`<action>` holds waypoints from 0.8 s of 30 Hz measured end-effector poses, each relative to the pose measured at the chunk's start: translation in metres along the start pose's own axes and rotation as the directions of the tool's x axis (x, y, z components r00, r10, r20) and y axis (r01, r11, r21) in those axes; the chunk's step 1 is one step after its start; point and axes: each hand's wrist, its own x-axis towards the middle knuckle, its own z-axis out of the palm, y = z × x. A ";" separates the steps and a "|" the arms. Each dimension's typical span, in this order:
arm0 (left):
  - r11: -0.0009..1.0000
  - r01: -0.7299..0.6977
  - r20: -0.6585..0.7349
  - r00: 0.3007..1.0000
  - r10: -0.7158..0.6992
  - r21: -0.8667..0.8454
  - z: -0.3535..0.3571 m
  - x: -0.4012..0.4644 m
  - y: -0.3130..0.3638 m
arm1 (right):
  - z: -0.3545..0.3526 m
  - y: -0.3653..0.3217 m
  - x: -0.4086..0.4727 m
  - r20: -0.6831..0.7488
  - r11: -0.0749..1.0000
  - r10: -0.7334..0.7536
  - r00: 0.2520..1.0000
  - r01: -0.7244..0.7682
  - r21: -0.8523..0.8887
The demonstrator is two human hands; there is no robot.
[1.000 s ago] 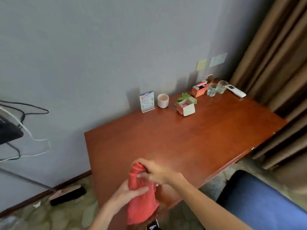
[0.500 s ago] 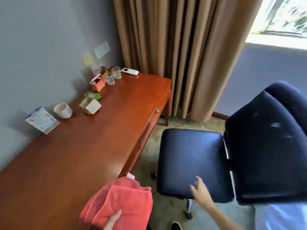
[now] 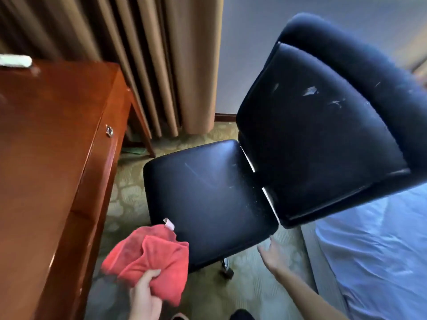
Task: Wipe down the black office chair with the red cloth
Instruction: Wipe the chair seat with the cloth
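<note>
The black office chair (image 3: 208,195) stands in the middle of the view, its seat facing me and its worn, scuffed backrest (image 3: 318,135) rising to the right. My left hand (image 3: 144,296) grips the bunched red cloth (image 3: 150,257) just off the seat's near left corner. My right hand (image 3: 275,256) reaches with straight fingers toward the seat's near right corner, close to its edge; I cannot tell whether it touches.
A reddish wooden desk (image 3: 46,158) with a drawer knob (image 3: 109,130) runs along the left. Brown curtains (image 3: 147,65) hang behind. A bed with pale blue sheets (image 3: 379,250) lies at the right. A chair caster (image 3: 226,266) shows on the patterned carpet.
The view has swung right from the desk to the chair. My right hand let go of the cloth and moved to the seat's near right corner; my left hand brought the cloth up beside the seat.
</note>
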 end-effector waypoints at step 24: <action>0.757 -0.521 0.465 0.597 0.654 -0.394 0.059 0.145 -0.058 | 0.102 0.063 0.192 -0.635 0.800 -0.346 0.691 0.571 0.184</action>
